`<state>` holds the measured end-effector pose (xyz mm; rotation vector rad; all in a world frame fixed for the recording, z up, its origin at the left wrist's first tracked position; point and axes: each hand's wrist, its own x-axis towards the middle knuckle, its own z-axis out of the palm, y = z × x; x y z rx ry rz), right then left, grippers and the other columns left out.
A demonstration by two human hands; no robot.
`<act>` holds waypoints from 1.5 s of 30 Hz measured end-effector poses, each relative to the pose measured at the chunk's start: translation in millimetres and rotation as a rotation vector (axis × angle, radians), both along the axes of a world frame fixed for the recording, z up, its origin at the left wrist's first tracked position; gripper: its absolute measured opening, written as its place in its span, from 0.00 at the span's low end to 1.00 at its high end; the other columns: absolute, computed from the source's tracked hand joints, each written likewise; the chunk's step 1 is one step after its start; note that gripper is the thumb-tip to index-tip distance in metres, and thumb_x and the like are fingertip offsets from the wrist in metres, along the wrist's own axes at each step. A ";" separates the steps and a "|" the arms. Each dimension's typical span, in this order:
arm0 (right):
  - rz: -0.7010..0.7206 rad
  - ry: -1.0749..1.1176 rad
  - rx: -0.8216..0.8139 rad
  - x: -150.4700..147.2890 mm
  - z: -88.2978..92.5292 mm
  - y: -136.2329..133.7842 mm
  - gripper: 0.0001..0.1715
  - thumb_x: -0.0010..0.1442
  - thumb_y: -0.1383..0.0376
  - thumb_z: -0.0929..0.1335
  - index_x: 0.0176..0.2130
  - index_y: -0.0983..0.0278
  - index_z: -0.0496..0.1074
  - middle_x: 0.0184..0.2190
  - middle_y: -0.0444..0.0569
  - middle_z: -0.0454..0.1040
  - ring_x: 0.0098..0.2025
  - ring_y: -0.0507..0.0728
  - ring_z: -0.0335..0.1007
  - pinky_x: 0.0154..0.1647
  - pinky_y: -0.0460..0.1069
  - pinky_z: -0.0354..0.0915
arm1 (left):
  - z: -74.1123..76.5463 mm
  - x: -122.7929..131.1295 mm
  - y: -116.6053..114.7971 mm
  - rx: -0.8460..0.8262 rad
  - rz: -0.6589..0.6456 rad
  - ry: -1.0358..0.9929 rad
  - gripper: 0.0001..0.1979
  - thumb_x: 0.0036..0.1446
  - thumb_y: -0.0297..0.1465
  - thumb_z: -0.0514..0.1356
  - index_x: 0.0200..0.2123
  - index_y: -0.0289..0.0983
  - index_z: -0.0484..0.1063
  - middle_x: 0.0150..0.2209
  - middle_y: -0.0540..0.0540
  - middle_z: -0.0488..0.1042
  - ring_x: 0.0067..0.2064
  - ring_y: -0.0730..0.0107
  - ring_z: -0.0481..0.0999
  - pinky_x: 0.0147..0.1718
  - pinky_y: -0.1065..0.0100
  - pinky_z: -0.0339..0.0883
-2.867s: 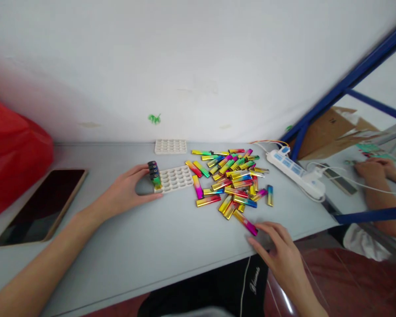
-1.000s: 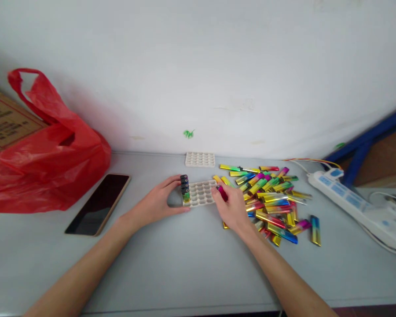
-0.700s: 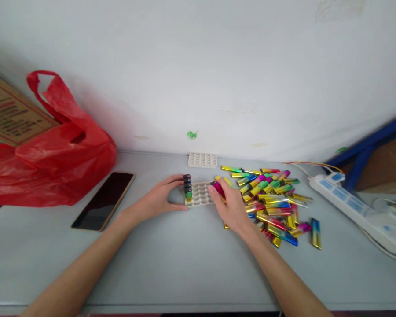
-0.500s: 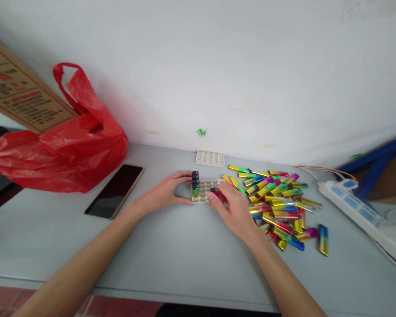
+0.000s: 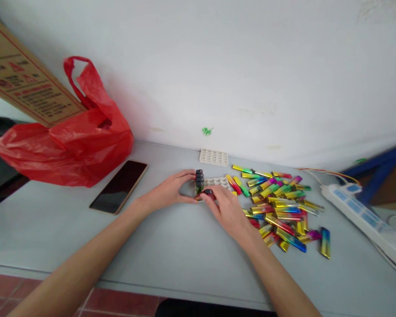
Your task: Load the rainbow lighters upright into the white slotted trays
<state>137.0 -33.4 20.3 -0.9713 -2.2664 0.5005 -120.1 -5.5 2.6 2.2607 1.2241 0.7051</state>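
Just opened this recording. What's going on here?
A person's right hand holds a tilted, dark-topped lighter by the front of a short row of upright lighters in a white tray. The left hand curves around the tray's left end; whether it grips the tray is unclear. A loose heap of shiny lighters lies to the right, and a second white tray sits behind, near the wall.
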 end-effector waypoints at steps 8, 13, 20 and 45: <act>-0.055 -0.397 0.065 -6.8 22.3 1.0 0.16 0.81 0.54 0.66 0.50 0.62 0.77 0.45 0.55 0.85 0.47 0.64 0.82 0.51 0.56 0.70 | -2.8 -1.3 -1.2 -0.009 0.016 -0.008 0.39 0.58 0.57 0.74 0.63 0.38 0.77 0.71 0.33 0.74 0.72 0.41 0.74 0.74 0.45 0.66; -0.163 -0.495 0.038 -11.7 21.5 -2.0 0.22 0.80 0.50 0.66 0.45 0.63 0.79 0.42 0.56 0.85 0.47 0.65 0.82 0.56 0.58 0.67 | -2.3 -0.5 -1.4 0.006 0.021 0.011 0.42 0.60 0.60 0.70 0.65 0.36 0.76 0.70 0.31 0.75 0.71 0.42 0.75 0.74 0.45 0.66; -0.100 -0.214 -0.068 26.4 20.6 9.4 0.14 0.79 0.57 0.69 0.43 0.63 0.77 0.40 0.50 0.82 0.42 0.60 0.78 0.47 0.52 0.66 | 1.9 2.5 -1.9 0.029 0.047 0.019 0.40 0.59 0.61 0.69 0.61 0.37 0.78 0.69 0.33 0.76 0.70 0.41 0.77 0.73 0.47 0.68; -0.528 -0.308 -0.136 85.9 12.1 39.3 0.10 0.74 0.63 0.72 0.52 0.64 0.78 0.47 0.56 0.85 0.49 0.65 0.79 0.51 0.55 0.67 | 15.8 1.3 -5.1 -0.050 0.062 0.187 0.39 0.59 0.57 0.68 0.63 0.37 0.78 0.73 0.37 0.72 0.70 0.40 0.75 0.74 0.50 0.65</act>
